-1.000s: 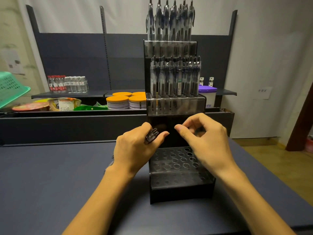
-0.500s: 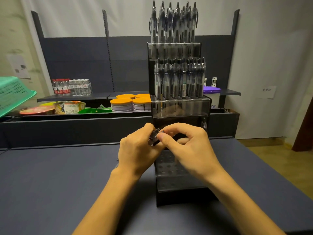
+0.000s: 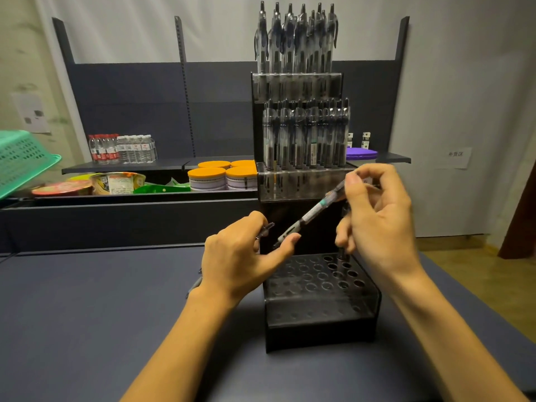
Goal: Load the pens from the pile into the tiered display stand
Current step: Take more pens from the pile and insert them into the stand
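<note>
A black tiered display stand (image 3: 319,317) sits mid-table. Its top tier (image 3: 295,82) and middle tier (image 3: 304,181) are packed with upright clear pens. The bottom tier (image 3: 307,280) shows mostly bare holes. My right hand (image 3: 377,227) pinches the upper end of a clear pen (image 3: 314,211), which slants down-left above the bottom tier. A dark pen (image 3: 343,255) stands in a back-right hole, just under that hand's lower fingers. My left hand (image 3: 235,262) is closed on a small bunch of pens (image 3: 266,230); its forefinger touches the slanted pen's lower tip.
Behind the table runs a dark shelf (image 3: 130,166) with water bottles (image 3: 121,149), orange-lidded tubs (image 3: 220,175), noodle bowls (image 3: 116,182) and a purple-lidded tub (image 3: 361,154). A green basket (image 3: 20,161) juts in at far left. The table ends near the right, with wood floor (image 3: 478,274) beyond.
My right hand met the left at the bunch, then drew one pen out, up and to the right. The left hand stays put with the remaining pens.
</note>
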The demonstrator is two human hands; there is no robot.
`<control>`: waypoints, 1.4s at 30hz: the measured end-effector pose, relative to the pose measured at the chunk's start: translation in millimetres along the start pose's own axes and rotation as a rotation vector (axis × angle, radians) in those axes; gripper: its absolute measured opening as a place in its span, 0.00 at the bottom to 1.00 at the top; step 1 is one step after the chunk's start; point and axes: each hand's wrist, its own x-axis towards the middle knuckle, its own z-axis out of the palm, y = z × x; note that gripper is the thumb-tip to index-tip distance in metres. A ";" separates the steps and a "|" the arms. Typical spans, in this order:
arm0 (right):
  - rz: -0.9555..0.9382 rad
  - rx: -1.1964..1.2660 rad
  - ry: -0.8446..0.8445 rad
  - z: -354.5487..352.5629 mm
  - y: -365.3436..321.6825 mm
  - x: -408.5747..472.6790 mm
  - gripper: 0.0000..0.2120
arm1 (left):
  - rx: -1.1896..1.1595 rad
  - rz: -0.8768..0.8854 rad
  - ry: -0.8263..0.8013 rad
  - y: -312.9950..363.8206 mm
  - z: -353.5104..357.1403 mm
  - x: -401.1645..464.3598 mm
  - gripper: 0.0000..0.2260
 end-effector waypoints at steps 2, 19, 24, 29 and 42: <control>-0.057 -0.026 0.033 -5.2 -1.9 5.4 0.05 | -0.006 0.005 -0.004 -0.4 -0.1 -0.2 0.21; -0.057 -0.333 -0.048 -13.3 20.4 7.9 0.02 | 0.029 0.054 0.004 -8.3 8.3 -4.4 0.12; -0.064 -0.454 0.009 -11.3 22.2 7.0 0.05 | 0.029 0.042 -0.011 -9.4 9.6 -4.2 0.13; -0.046 -0.607 -0.036 -12.0 21.8 5.6 0.08 | 0.019 0.037 -0.022 -7.9 7.8 -3.6 0.13; 0.028 -0.357 -0.304 8.2 5.0 -16.6 0.02 | -0.033 0.018 -0.086 -2.7 4.2 4.0 0.14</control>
